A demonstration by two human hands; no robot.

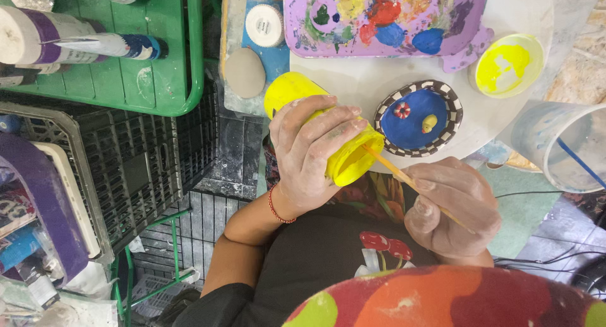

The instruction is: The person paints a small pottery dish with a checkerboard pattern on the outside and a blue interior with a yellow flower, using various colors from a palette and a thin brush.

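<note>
The left hand (309, 153) wraps its fingers around a yellow cup (344, 160), just left of the blue bowl (418, 118). It looks hard, breakable, maybe wet; hold the sides. The right hand (451, 210) pinches a thin brush (404, 178).

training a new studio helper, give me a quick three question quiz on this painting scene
1. True or false: the left hand grips a yellow cup.
2. What does the right hand hold? A) paintbrush B) sponge C) scissors
3. Fill in: the blue dish with the checkered rim sits on the round white ____.

Key: 1 true; 2 A; 3 table
</note>
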